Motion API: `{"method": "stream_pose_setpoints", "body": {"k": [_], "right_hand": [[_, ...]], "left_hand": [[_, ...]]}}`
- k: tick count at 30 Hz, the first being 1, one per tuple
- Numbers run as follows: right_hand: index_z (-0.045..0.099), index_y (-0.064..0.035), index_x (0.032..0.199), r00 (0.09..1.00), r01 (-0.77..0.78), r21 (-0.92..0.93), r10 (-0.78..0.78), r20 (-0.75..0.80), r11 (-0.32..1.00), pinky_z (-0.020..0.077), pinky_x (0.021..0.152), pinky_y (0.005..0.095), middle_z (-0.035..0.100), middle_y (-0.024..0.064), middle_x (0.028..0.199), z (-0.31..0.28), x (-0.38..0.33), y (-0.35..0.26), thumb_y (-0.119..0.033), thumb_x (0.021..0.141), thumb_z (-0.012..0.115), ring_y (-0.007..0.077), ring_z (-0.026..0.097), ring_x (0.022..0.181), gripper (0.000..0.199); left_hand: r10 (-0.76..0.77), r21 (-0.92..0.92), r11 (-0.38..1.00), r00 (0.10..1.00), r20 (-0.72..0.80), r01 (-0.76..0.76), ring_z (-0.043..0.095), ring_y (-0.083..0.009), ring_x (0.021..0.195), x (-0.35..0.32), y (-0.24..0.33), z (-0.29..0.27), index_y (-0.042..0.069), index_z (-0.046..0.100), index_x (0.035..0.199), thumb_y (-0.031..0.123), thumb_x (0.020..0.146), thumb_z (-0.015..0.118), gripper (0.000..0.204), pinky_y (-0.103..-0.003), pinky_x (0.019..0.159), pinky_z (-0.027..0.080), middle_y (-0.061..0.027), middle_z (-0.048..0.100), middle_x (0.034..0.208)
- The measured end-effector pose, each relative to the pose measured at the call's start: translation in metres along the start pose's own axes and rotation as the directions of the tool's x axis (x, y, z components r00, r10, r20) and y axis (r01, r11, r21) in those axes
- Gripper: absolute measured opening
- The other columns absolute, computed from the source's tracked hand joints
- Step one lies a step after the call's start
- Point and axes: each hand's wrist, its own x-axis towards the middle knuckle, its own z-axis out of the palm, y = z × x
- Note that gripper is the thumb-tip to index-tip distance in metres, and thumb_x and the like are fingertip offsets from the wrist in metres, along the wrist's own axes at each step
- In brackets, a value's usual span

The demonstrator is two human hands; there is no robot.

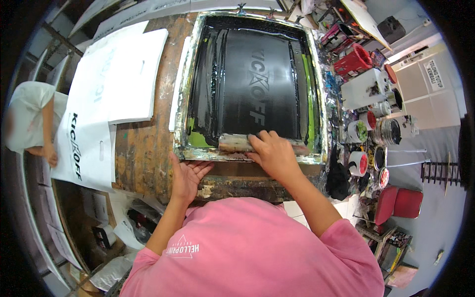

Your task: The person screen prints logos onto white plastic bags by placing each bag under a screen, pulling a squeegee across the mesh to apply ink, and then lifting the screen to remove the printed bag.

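Your right hand (273, 153) is closed over the squeegee (237, 142), which lies across the near end of the black-inked screen (252, 79), just inside the frame's (184, 99) lower rail. Your left hand (187, 175) lies flat, fingers spread, pressing the frame's near-left corner on the bench (143, 148). White printed bags (106, 94) lie left; ink tubs (366, 89) crowd the right.

Squeegee (237, 142): long, ink-smeared, lying crosswise at near edge of screen. Screen-printing frame (184, 94): rectangular, paint-crusted, mesh coated in black ink, flat on worn table.
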Motion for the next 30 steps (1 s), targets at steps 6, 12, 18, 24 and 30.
{"method": "stream_pose_setpoints", "body": {"k": [6,12,18,24,30], "right_hand": [[0.059,-0.0051,0.100,1.000,-0.029,-0.057,0.029,0.008,0.998,0.0553,0.077,0.0459,0.059,0.0129,0.092,-0.030,0.007,-0.009,-0.034,0.086,0.072,0.0318,0.062,0.098,0.035],[0.062,-0.0075,0.105,0.929,-0.072,-0.267,-0.034,-0.370,0.961,0.0390,0.098,0.0589,0.060,0.0124,0.096,-0.069,0.001,-0.045,-0.035,0.084,0.072,0.0300,0.059,0.098,0.036],[0.066,-0.0097,0.091,0.788,-0.057,-0.368,-0.185,-0.587,0.928,0.0390,0.086,0.0503,0.062,0.0075,0.081,-0.161,0.068,-0.043,-0.041,0.083,0.066,0.0282,0.062,0.082,0.033],[0.070,-0.0028,0.091,0.769,-0.045,-0.370,-0.204,-0.606,0.928,0.0461,0.075,0.0445,0.068,0.0160,0.080,-0.224,0.111,-0.036,-0.035,0.087,0.059,0.0334,0.066,0.078,0.035],[0.066,0.0046,0.072,0.796,-0.015,-0.113,-0.056,-0.603,0.993,0.0488,0.056,0.0400,0.061,0.0170,0.060,-0.252,0.133,-0.047,-0.030,0.083,0.056,0.0273,0.059,0.053,0.038]], "left_hand": [[0.044,0.015,0.999,0.998,0.050,-0.045,0.057,-0.0376,0.123,-0.005,0.001,0.002,-0.011,0.028,0.142,0.080,0.093,0.036,0.103,-0.052,0.113,0.042,-0.0285,0.052,0.131],[0.203,-0.087,0.978,0.949,0.241,-0.187,0.049,-0.0423,0.134,-0.027,0.038,0.019,-0.010,0.031,0.145,0.079,0.091,0.044,0.105,-0.054,0.113,0.041,-0.0319,0.043,0.144],[0.571,-0.398,0.815,0.699,0.431,-0.421,0.039,-0.0422,0.142,0.015,0.074,0.037,-0.002,0.033,0.152,0.071,0.092,0.051,0.096,-0.056,0.117,0.033,-0.0255,0.036,0.155],[0.465,0.809,-0.570,0.755,0.462,-0.144,0.001,-0.0437,0.154,0.046,0.020,0.036,0.009,0.029,0.158,0.084,0.082,0.050,0.109,-0.078,0.109,-0.008,-0.0245,0.013,0.166],[0.416,0.827,-0.513,0.778,0.472,-0.227,0.018,-0.0380,0.153,0.049,0.021,0.062,-0.009,0.037,0.148,0.073,0.086,0.057,0.105,-0.072,0.115,-0.002,-0.0227,0.037,0.157]]}}
